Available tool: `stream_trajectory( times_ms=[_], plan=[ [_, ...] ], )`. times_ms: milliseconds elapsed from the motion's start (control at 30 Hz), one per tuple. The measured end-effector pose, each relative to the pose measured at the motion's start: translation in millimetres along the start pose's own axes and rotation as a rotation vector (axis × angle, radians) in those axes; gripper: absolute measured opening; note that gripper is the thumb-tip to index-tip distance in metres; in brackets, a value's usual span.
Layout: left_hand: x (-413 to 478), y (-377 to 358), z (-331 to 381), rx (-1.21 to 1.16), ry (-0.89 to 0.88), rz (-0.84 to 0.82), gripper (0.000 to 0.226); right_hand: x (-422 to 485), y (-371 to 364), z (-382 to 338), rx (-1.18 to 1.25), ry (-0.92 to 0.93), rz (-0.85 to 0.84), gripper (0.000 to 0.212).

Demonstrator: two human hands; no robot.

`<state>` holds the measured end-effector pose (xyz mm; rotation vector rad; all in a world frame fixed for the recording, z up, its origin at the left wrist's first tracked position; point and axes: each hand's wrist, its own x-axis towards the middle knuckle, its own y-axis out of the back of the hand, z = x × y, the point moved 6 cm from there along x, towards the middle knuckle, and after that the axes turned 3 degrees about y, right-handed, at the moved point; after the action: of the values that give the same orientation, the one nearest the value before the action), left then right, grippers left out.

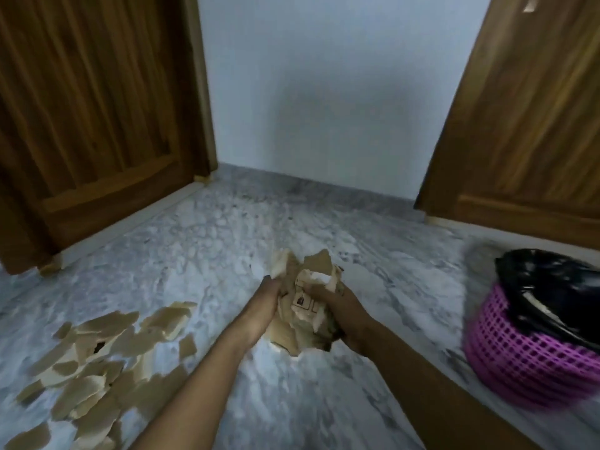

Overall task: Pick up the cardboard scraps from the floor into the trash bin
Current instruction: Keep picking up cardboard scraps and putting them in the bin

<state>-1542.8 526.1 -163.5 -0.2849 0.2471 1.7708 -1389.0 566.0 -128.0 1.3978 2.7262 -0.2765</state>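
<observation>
A bundle of torn brown cardboard scraps (pixel 303 303) is held above the marble floor between both hands. My left hand (pixel 263 306) presses on its left side and my right hand (pixel 344 315) clasps its right side. A loose pile of several more cardboard scraps (pixel 100 355) lies on the floor at the lower left. The trash bin (pixel 519 352), a purple mesh basket lined with a black plastic bag (pixel 552 287), stands at the right, well to the right of my hands.
A wooden door (pixel 91 118) fills the left side and another wooden door (pixel 526 108) the right, with a pale wall (pixel 324 92) between them. The grey-white marble floor (pixel 211 241) stretches ahead of my hands.
</observation>
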Motion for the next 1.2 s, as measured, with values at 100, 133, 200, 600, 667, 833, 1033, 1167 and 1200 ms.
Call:
stream_trajectory(
  times_ms=[100, 133, 200, 600, 667, 833, 1033, 1167, 1200],
  plan=[
    [26.3, -57.7, 33.5, 0.076, 0.009, -0.093, 0.069, -6.5, 67.1, -31.1, -0.064, 0.067, 0.058, 0.013],
    [31.3, -79.3, 46.1, 0.124, -0.002, -0.097, 0.061, -6.8, 92.0, -36.5, -0.063, 0.07, 0.087, 0.011],
    [45.5, -127.6, 67.5, 0.18, -0.045, -0.113, 0.045, -6.2, 147.7, -44.9, -0.059, 0.043, 0.192, 0.039],
    [140.2, -509.2, 137.9, 0.191, -0.203, -0.344, 0.029, -91.6, 514.5, -88.7, -0.036, 0.051, 0.593, 0.107],
    [150.4, -558.4, 135.9, 0.265, -0.233, -0.345, 0.032, -112.2, 551.2, -90.1, -0.135, 0.072, 0.659, 0.091],
    [172.4, -614.9, 102.3, 0.539, -0.211, -0.344, 0.044, -136.4, 618.6, -63.8, -0.685, -0.13, 0.676, 0.079],
    [187.2, -578.8, 100.4, 0.724, -0.205, -0.255, 0.044, -128.3, 634.1, -60.0, -0.795, -0.212, 0.657, 0.074],
    [188.2, -515.1, 124.8, 0.62, -0.237, -0.18, 0.029, -87.2, 592.3, -78.9, -0.879, -0.138, 0.571, 0.039],
    [184.4, -494.0, 131.4, 0.625, -0.244, -0.162, 0.028, -73.0, 575.0, -86.2, -0.907, -0.097, 0.548, 0.03]
  ],
)
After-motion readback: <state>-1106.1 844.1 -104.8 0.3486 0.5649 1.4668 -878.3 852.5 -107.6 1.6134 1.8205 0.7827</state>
